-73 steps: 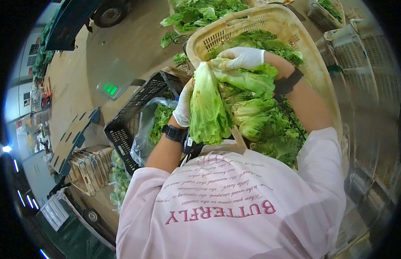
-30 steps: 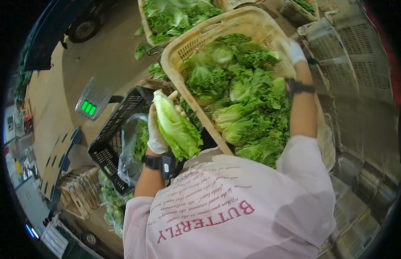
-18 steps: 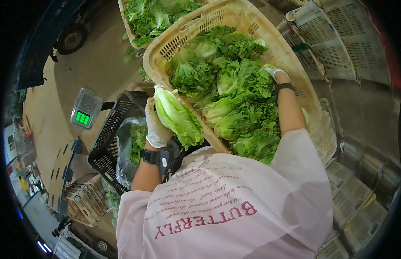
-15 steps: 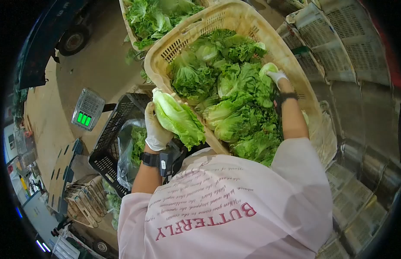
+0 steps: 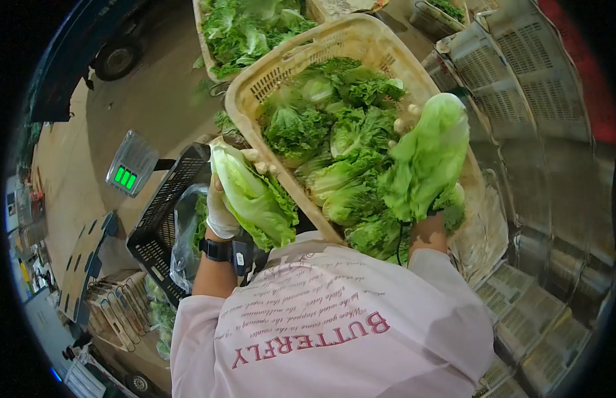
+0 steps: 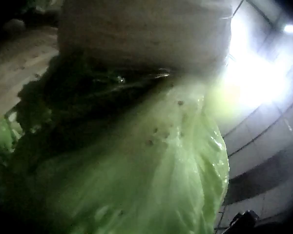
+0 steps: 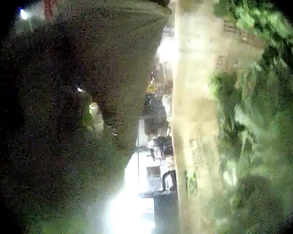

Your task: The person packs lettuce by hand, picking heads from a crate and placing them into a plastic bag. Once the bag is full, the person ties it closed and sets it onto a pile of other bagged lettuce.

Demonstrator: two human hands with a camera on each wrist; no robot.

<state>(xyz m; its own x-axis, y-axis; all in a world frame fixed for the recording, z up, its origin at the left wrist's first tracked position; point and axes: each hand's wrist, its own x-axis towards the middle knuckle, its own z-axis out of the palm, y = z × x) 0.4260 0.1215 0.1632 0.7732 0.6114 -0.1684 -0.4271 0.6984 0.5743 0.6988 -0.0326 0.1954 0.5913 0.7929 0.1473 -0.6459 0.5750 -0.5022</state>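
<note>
In the head view, my gloved left hand (image 5: 221, 217) grips a pale green lettuce head (image 5: 248, 189) from beneath, its fingertips curled over the far side. The cut stem end points up and away from the body. A second lettuce (image 5: 432, 149) is in my gloved right hand (image 5: 402, 124), above the right side of a cream plastic crate (image 5: 371, 43). Only the fingertips show at its left edge; the leaves hide the palm. More lettuce heads (image 5: 354, 142) fill the crate. The left wrist view shows the glove (image 6: 141, 36) against lettuce leaves (image 6: 171, 165); the right wrist view is dark and blurred.
A black crate (image 5: 149, 222) holding a clear plastic bag (image 5: 182, 255) with greens stands at the left, beside a lit scale display (image 5: 127, 176). Another crate of leafy greens (image 5: 255, 33) lies beyond. Crates (image 5: 520, 73) are stacked at the right.
Earlier both hands were on one lettuce. My right hand then reached into the cream crate, took another head and lifted it. The left hand keeps its lettuce, now slightly further left.
</note>
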